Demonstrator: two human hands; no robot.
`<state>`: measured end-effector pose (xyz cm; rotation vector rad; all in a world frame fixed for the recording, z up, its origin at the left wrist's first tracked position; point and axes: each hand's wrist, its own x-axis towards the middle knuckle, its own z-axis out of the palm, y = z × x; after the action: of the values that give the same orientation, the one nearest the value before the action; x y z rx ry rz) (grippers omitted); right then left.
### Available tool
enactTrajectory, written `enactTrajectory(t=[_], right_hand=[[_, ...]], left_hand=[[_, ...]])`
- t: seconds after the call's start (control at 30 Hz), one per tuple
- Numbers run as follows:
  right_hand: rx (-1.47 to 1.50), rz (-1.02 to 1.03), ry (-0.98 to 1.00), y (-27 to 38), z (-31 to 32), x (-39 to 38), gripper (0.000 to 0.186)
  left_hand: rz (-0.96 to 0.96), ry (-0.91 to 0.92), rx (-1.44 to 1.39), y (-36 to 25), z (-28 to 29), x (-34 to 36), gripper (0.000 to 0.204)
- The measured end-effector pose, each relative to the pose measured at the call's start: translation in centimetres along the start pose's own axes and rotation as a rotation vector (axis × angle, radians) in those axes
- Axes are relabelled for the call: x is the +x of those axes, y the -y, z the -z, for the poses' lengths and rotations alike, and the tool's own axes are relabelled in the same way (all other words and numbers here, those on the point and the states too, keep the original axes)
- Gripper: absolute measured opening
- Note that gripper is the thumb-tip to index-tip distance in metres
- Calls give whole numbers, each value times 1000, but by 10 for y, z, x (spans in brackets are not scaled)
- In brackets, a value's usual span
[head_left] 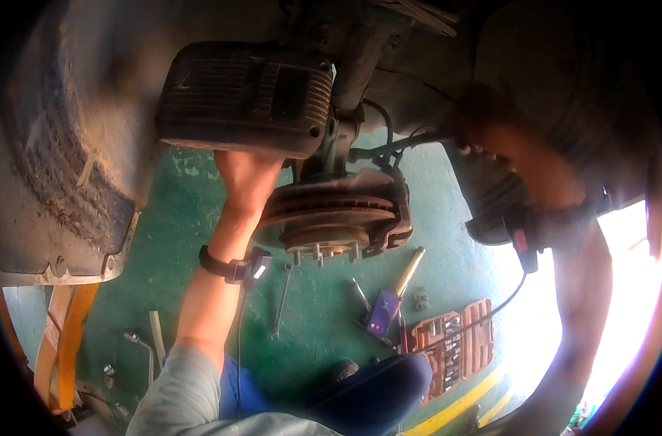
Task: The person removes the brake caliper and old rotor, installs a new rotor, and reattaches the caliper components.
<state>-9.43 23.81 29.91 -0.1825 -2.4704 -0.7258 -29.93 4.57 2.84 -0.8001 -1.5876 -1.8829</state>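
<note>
My left hand reaches up against the underside of a dark, ribbed, box-shaped part, its fingers hidden behind it. My right hand is blurred and shadowed near a dark rod, fingers curled; what they hold is unclear. Between my hands stand a vertical strut and a rusty brake disc with protruding studs and a caliper at its right. Dark straps with small devices and cables circle both wrists.
The car's wheel-well edge is at left above an orange stand. On the green floor lie a wrench, a purple phone, an open socket case and several tools. My bent knee is below; bright light enters at right.
</note>
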Motion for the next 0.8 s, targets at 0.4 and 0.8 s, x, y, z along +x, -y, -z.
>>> enactTrajectory(t=[0.4,0.8], right_hand=[[19,54,78,13,-6,5,11],[25,47,106,20,0,0,11]], left_hand=[[6,2,-6,5,0,-1,33],[-70,-46,-43,10,4,0,26]])
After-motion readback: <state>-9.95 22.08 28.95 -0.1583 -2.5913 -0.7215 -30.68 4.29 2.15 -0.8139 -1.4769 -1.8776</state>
